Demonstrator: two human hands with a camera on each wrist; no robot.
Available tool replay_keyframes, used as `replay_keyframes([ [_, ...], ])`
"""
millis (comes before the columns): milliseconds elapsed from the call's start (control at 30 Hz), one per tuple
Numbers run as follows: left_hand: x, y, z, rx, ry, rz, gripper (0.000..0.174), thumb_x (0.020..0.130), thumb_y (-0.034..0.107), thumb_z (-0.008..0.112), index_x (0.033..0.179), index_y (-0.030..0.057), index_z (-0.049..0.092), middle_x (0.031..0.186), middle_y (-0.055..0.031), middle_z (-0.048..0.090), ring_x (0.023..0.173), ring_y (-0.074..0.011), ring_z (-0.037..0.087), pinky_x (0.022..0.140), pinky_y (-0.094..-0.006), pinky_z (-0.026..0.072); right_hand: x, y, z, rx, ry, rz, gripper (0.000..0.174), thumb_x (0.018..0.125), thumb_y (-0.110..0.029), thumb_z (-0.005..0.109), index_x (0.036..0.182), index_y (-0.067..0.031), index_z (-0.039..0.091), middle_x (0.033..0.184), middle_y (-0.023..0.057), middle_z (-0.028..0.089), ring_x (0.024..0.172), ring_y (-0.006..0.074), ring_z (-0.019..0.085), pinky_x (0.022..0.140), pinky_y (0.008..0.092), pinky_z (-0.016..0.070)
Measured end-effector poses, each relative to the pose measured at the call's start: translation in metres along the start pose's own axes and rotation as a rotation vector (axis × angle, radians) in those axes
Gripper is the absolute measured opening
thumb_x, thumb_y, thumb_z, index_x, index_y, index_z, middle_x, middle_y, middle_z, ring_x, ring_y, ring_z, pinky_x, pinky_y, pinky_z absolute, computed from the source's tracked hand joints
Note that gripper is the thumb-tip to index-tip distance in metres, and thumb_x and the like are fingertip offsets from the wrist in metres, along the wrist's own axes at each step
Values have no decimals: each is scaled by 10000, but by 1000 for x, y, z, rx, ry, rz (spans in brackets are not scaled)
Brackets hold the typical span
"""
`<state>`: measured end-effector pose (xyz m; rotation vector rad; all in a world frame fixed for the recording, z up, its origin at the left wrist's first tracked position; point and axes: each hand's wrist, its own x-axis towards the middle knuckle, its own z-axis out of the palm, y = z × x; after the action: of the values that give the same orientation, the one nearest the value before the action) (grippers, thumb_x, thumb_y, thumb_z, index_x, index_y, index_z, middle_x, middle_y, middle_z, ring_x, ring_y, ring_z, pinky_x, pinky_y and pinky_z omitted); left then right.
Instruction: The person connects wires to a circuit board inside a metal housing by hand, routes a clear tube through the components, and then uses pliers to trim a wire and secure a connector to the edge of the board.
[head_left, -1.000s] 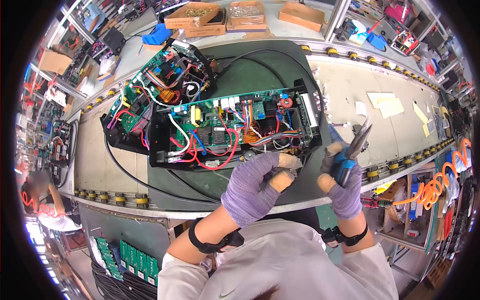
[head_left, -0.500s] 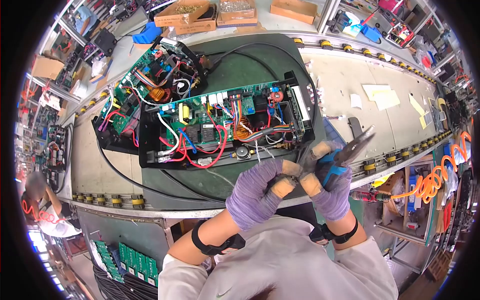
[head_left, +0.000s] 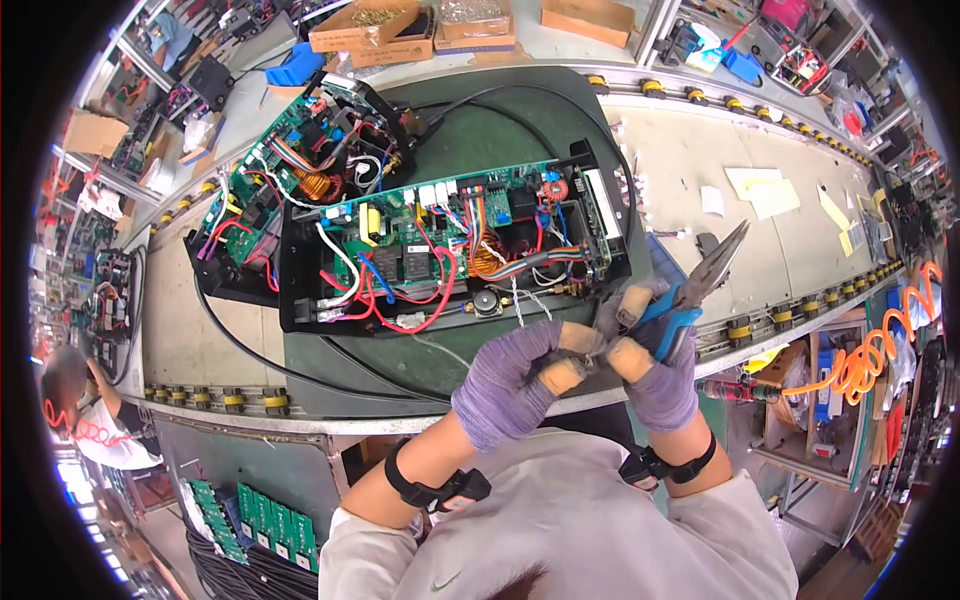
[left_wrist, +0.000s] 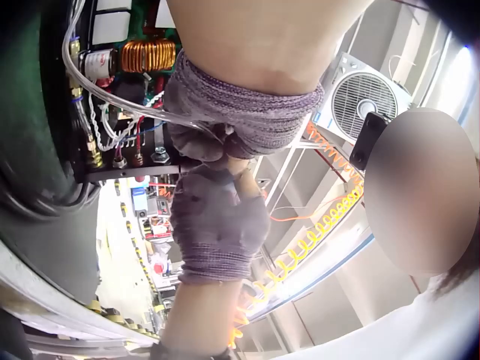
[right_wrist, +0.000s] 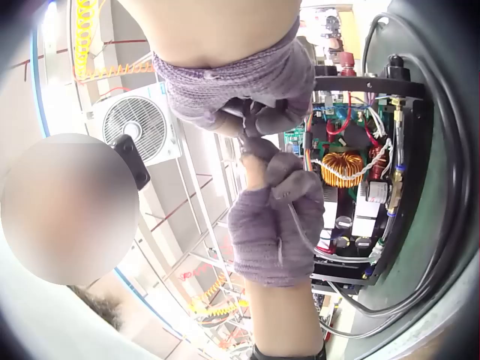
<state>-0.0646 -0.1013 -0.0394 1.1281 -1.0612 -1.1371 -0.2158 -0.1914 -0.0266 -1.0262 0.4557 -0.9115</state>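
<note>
Purple knit gloves with taped tips hide what the fingertips pinch; it seems to be a thin pale wire. The left hand curls thumb and forefinger on it. Just beside it, touching, the right hand grips blue-handled steel pliers, nose pointing away. Beyond the grip, the wire reaches the green circuit board in its black case.

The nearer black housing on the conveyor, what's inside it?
Inside the black housing: a green circuit board, red wires and a copper coil. Anything under the board is covered.
</note>
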Motion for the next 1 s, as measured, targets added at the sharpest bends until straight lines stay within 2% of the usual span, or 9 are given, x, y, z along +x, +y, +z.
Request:
replay_keyframes([
  [100, -1, 1, 1, -120, 1, -77, 204, 905, 53, 651, 1098, -9, 626, 1065, -83, 652, 954, -132, 607, 868, -291, 495, 9, 14, -34, 34, -172, -82, 462, 766, 27, 686, 1157, -84, 466, 977, 69, 553, 912, 164, 567, 796, 308, 490],
  [133, -1, 1, 1, -122, 8, -74, 205, 912, 47, 632, 1111, -5, 618, 1073, -83, 645, 955, -130, 603, 868, -290, 494, 2, 16, -35, -53, 82, -104, 533, 742, 19, 709, 1206, -83, 466, 993, 53, 548, 912, 161, 567, 796, 305, 496],
  [233, 1, 2, 0, -63, 69, -46, 224, 906, 44, 618, 1124, -3, 606, 1047, -75, 636, 940, -121, 596, 860, -275, 488, 6, 6, -45, -138, 219, -45, 567, 717, 25, 723, 1220, -85, 486, 1021, 37, 547, 928, 157, 571, 803, 304, 504],
  [400, 10, 8, -5, 164, 160, 1, 253, 855, 46, 665, 1102, 10, 622, 939, -37, 642, 864, -101, 595, 783, -270, 489, 11, -6, -51, -216, 238, -91, 532, 715, 74, 685, 1200, -82, 533, 1068, 28, 562, 969, 154, 583, 816, 289, 500],
  [500, 18, 2, -5, 514, 269, 267, 240, 822, 58, 705, 1055, 53, 646, 872, -36, 653, 779, -152, 627, 688, -309, 505, 15, 0, -55, -256, 248, -178, 558, 721, 71, 685, 1235, -75, 524, 1095, 34, 571, 1006, 153, 578, 834, 282, 487],
  [600, 31, -15, -8, 767, 356, 474, 222, 806, 92, 713, 1016, 78, 645, 945, -100, 669, 791, -284, 652, 688, -355, 538, 23, -5, -53, -419, 188, -144, 564, 740, 60, 678, 1266, -62, 513, 1133, 41, 577, 1047, 157, 566, 864, 279, 472],
  [833, 55, -24, 1, 509, 433, 416, 192, 830, 69, 692, 1015, 62, 638, 909, -116, 665, 777, -246, 658, 669, -321, 525, 43, -13, -37, -495, 124, -65, 527, 745, -1, 713, 1238, -34, 530, 1138, 72, 603, 1087, 194, 589, 916, 331, 472],
  [867, 55, -21, 3, 380, 428, 274, 178, 855, 80, 669, 1026, 44, 634, 911, -121, 664, 799, -228, 665, 709, -311, 524, 46, -12, -38, -479, 122, -30, 518, 733, 1, 719, 1219, -26, 541, 1125, 74, 607, 1091, 199, 589, 922, 340, 475],
  [1000, 61, -22, -2, 415, 407, 357, 186, 881, 120, 656, 1044, 33, 635, 930, -114, 665, 825, -218, 666, 749, -316, 523, 50, -11, -39, -461, 114, -36, 517, 719, -4, 765, 1191, -18, 555, 1052, 44, 598, 1004, 160, 594, 837, 313, 492],
])
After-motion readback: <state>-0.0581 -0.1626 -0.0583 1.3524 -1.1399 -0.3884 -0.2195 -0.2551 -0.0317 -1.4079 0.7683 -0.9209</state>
